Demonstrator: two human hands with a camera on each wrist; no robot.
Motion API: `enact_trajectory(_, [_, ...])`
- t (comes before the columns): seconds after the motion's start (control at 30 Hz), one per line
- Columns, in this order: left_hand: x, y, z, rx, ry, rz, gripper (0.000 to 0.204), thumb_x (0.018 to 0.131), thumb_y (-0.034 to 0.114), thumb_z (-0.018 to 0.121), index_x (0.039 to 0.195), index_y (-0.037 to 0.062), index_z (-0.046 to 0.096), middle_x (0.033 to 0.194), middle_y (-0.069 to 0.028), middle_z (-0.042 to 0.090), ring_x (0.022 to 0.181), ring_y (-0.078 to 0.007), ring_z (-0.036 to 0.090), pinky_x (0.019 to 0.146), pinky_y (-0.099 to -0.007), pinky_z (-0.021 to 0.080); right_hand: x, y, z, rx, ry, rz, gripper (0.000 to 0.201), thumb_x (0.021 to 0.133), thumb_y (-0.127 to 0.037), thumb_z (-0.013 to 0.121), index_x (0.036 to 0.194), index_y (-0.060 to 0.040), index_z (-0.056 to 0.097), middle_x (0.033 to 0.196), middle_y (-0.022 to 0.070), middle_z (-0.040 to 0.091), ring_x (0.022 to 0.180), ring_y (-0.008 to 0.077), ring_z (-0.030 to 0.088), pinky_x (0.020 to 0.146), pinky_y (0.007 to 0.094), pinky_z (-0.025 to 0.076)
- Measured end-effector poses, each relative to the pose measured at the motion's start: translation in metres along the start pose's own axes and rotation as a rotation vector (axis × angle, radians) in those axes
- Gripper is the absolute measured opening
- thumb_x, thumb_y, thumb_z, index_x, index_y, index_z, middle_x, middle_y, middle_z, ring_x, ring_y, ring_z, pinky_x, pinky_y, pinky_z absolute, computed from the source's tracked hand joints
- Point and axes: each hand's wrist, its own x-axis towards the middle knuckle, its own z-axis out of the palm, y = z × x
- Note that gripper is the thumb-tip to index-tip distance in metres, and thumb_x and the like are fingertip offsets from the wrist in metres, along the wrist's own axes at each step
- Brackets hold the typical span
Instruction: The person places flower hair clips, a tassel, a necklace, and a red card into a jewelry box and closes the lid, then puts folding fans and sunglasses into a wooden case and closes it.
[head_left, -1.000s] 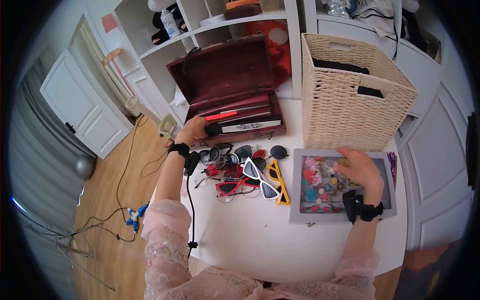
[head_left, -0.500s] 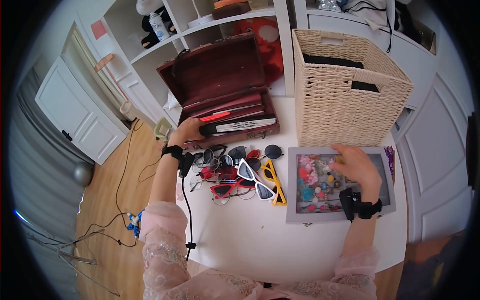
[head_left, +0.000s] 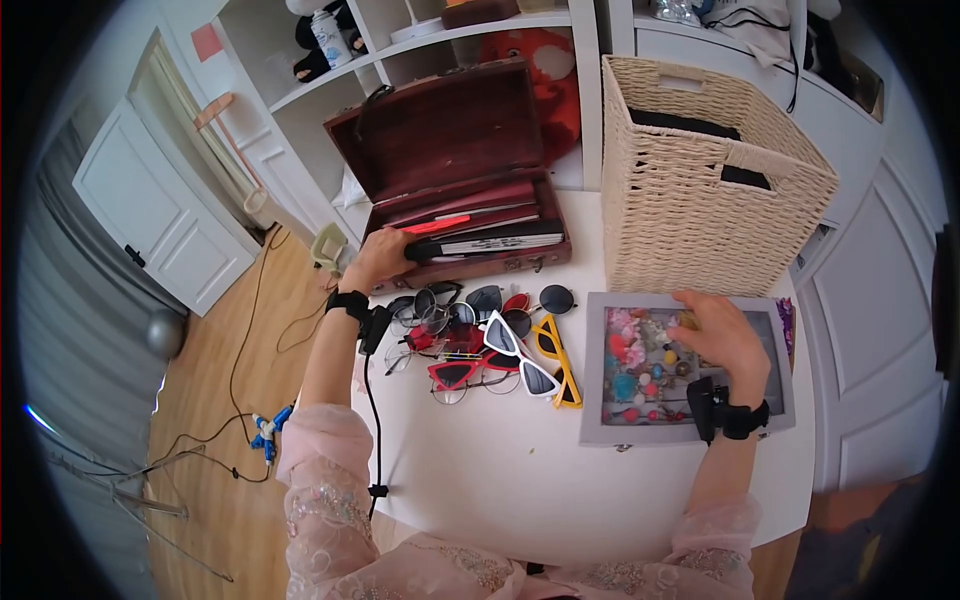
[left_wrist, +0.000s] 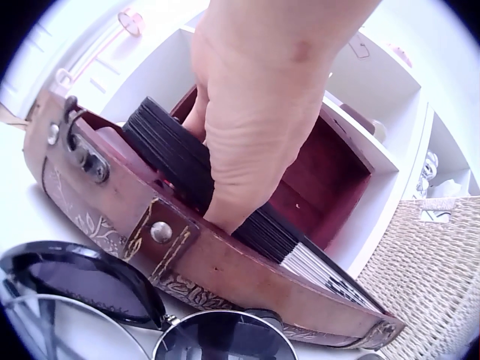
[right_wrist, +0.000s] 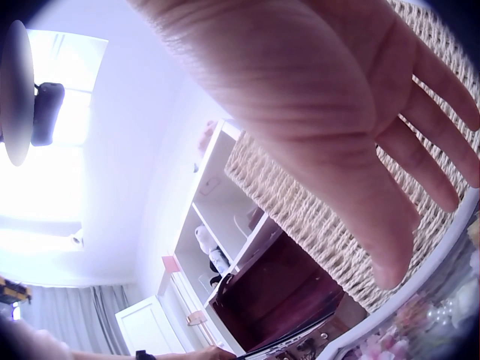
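Note:
On the table stands a brown leather suitcase [head_left: 445,135] with its lid up and several flat books and folders inside. My left hand [head_left: 380,256] reaches in at its left front and pinches a thick black-edged book [left_wrist: 169,142], part of whose page edges are white. In the left wrist view the thumb is on the near side, next to the suitcase wall, with the fingers mostly hidden behind the book. My right hand [head_left: 725,340] lies spread, fingers straight, over the clear lid of a grey jewelry box [head_left: 592,385]. Colourful rings and ornaments [head_left: 625,385] show through it.
A pile of sunglasses and glasses [head_left: 455,340] lies before the suitcase, with white sunglasses [head_left: 520,355] and yellow sunglasses [head_left: 562,378] at its right. A tall woven basket [head_left: 690,210] stands behind the box. White shelves [head_left: 590,130] rise behind the table.
The head view has shifted slightly back and forth. My left hand keeps its hold at the suitcase, and my right hand stays on the box.

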Motion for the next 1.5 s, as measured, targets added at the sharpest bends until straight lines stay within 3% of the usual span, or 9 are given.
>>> enact_trajectory(0.23, [0.008,0.002,0.004,-0.068,0.034,0.005,0.037,0.058,0.023,0.074,0.09,0.0055,0.067,0.085,-0.0159,0.065,0.085,-0.033,0.061,0.075,-0.0423,0.049,0.002,0.003,0.002,0.011,0.025,-0.015,0.046,0.074,-0.019,0.07,0.113,0.0009,0.056,0.085,0.0191,0.064,0.089,0.0346,0.059,0.08,0.0402,0.046])
enact_trajectory(0.37, [0.016,0.007,0.0,-0.064,-0.06,0.003,0.042,0.057,0.024,0.075,0.094,0.0068,0.067,0.087,-0.0158,0.065,0.086,-0.0336,0.061,0.078,-0.0422,0.049,0.001,-0.001,0.0,0.03,-0.013,-0.004,0.046,0.074,-0.018,0.07,0.112,0.001,0.056,0.084,0.0189,0.064,0.089,0.0342,0.059,0.079,0.0403,0.045])
enact_trajectory(0.6, [0.021,-0.001,0.007,-0.11,-0.005,0.087,0.037,0.058,0.023,0.075,0.088,0.0036,0.068,0.085,-0.0166,0.065,0.082,-0.0339,0.061,0.075,-0.0411,0.049,0.001,0.001,-0.001,0.015,-0.002,-0.002,0.046,0.073,-0.018,0.07,0.113,0.0002,0.055,0.085,0.0189,0.063,0.091,0.034,0.059,0.08,0.0411,0.045])
enact_trajectory(0.7, [0.019,0.004,-0.007,-0.266,-0.145,-0.036,0.031,0.061,0.021,0.075,0.084,0.0018,0.068,0.082,-0.0176,0.065,0.078,-0.034,0.061,0.072,-0.0397,0.049,0.002,0.002,0.0,0.021,-0.012,-0.008,0.046,0.074,-0.019,0.07,0.113,-0.0001,0.055,0.088,0.0192,0.063,0.092,0.0341,0.058,0.082,0.0409,0.045])
enact_trajectory(0.87, [0.009,0.0,-0.023,-0.335,0.199,0.082,0.023,0.064,0.014,0.073,0.082,0.0005,0.067,0.078,-0.0177,0.064,0.075,-0.0338,0.061,0.068,-0.037,0.048,0.001,0.003,0.0,0.0,0.004,-0.003,0.047,0.074,-0.02,0.07,0.115,-0.0006,0.055,0.093,0.0199,0.063,0.095,0.0342,0.058,0.084,0.0403,0.045])
enact_trajectory(1.03, [-0.014,0.008,-0.059,-0.363,0.182,0.027,0.022,0.065,0.01,0.072,0.083,-0.0009,0.065,0.077,-0.0178,0.064,0.073,-0.0332,0.061,0.068,-0.0368,0.048,0.002,0.004,0.002,0.02,0.0,-0.003,0.047,0.074,-0.02,0.07,0.115,-0.0011,0.055,0.096,0.0206,0.063,0.098,0.0343,0.057,0.085,0.0401,0.044])
enact_trajectory(1.13, [-0.028,0.009,-0.067,-0.366,0.214,0.02,0.027,0.067,0.015,0.074,0.086,-0.0013,0.066,0.078,-0.0148,0.065,0.071,-0.0271,0.062,0.066,-0.0342,0.049,0.001,-0.002,-0.002,0.027,-0.024,0.023,0.047,0.074,-0.02,0.07,0.115,-0.0006,0.056,0.096,0.0212,0.063,0.096,0.0349,0.058,0.084,0.0403,0.045])
enact_trajectory(1.3, [-0.063,0.019,-0.074,-0.498,0.004,-0.098,0.024,0.071,0.019,0.074,0.086,0.0012,0.066,0.072,-0.0103,0.064,0.063,-0.0179,0.059,0.06,-0.0292,0.047,0.002,0.002,0.001,0.041,-0.006,0.002,0.047,0.074,-0.019,0.07,0.115,0.0006,0.056,0.089,0.0202,0.064,0.09,0.0339,0.06,0.08,0.0393,0.046])
enact_trajectory(1.5, [-0.071,0.019,-0.048,-0.513,-0.032,-0.049,0.025,0.073,0.021,0.075,0.087,0.0023,0.066,0.073,-0.0088,0.063,0.062,-0.0172,0.056,0.06,-0.0294,0.046,-0.001,-0.009,-0.005,0.049,-0.011,0.004,0.047,0.073,-0.017,0.07,0.114,0.001,0.056,0.082,0.0187,0.064,0.084,0.0326,0.062,0.077,0.0384,0.047])
